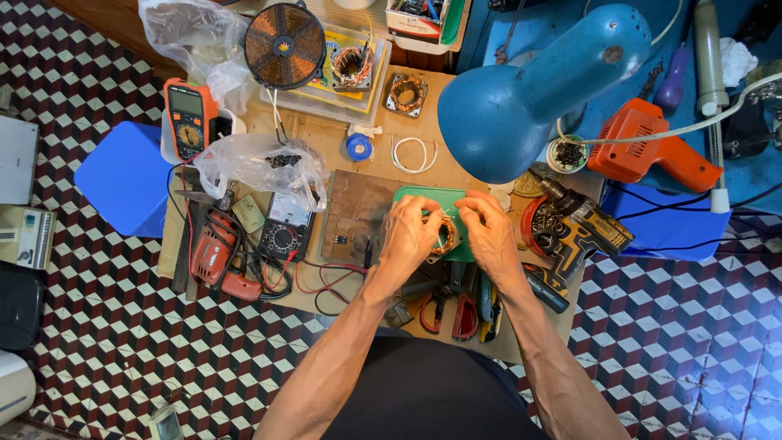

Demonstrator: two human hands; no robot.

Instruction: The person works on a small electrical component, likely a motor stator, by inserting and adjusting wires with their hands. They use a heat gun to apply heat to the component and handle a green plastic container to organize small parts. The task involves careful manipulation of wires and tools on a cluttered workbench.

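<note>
— What are the hands doing?
— The left hand [410, 236] and right hand [489, 232] are gripping a copper-wound coil [447, 236] over a green tray [423, 198].
— What is lying around them?
— A blue lamp [529, 98] is hanging above; an analog meter [285, 235] is sitting left, a cordless drill [582, 228] right.

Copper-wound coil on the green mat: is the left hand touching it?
Touching. The head view shows the left hand with fingers curled over the copper-wound coil on the green mat; the right hand grips the opposite side.

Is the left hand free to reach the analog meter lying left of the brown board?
Probably not right away: the left hand is gripping the copper coil together with the right hand. The path past the brown board to the analog meter looks open.
</note>
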